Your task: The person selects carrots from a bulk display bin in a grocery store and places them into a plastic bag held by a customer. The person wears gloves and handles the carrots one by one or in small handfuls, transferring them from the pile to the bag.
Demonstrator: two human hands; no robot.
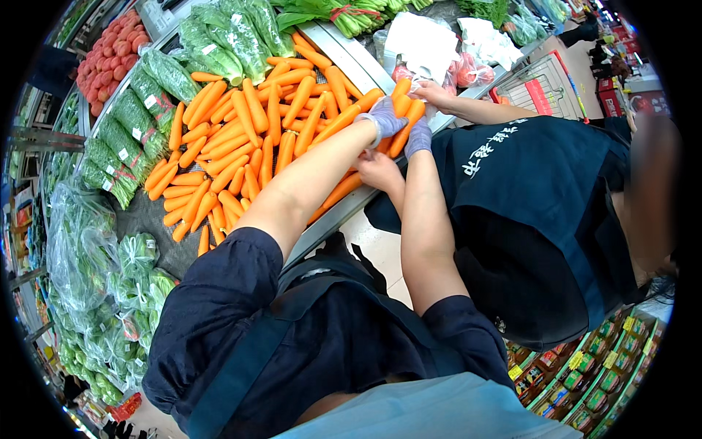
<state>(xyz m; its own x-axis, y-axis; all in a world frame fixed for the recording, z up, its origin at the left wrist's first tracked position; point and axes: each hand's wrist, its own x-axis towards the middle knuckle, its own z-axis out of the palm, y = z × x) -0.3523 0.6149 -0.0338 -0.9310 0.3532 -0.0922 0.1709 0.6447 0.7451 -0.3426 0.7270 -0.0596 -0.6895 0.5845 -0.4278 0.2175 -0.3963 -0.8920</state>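
Note:
Both my hands wear thin, pale purple gloves and meet over the right end of a heap of carrots (219,142). My left hand (385,118) is at the left side of a small bunch of carrots (402,104), its fingers against them. From the right, my right hand (419,134) grips a carrot (407,129) of this bunch. A co-worker's two bare hands are close by: one hand (433,96) beyond the bunch near clear plastic, the other hand (379,170) just below my left hand. Overlapping hands partly hide the carrots.
Wrapped leafy greens (219,44) and tied green bundles (129,142) border the carrots. Bagged vegetables (131,296) lie at the left. White plastic bags (422,46) rest beyond the metal counter edge (329,219). A co-worker in a dark apron (526,170) stands close at right, near a shopping cart (540,88).

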